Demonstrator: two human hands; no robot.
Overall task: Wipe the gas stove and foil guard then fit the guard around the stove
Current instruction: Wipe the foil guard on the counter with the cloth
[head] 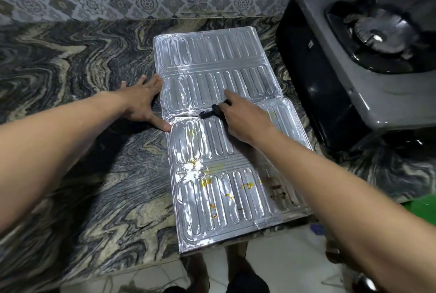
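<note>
Foil guard [212, 61] lies unfolded & flat on the marbled countertop [82, 80], ribbed panels face up, long axis running from the tiled wall [141, 2] toward the person. Its near end reaches the counter's front edge and seems to jut a little past it. Gas stove [342, 57] sits just right of the guard's far half, grey top w/ black side panel, burner [377, 33] visible at upper right. Guard and stove look close, but can't tell if they touch. Left hand [141, 101] is spread flat, palm down on the counter at the guard's left edge, fingers straight, thumb tip touching the foil rim; it holds nothing. Right hand [243, 118] is over the middle of the guard, fingers curled round a small dark item [210, 113] that's down on the foil at a fold line, index finger stretched forward along a ribbed panel. Can't tell whether the item is a cloth or a scrubber, since it's blurred. Far panels look shiny. Near panels carry yellow stains [246, 185] & brown marks [276, 189] toward the right side. A bit of something green [422, 207] shows at the right edge, past the right forearm, and pale floor [271, 257] below the counter.
</note>
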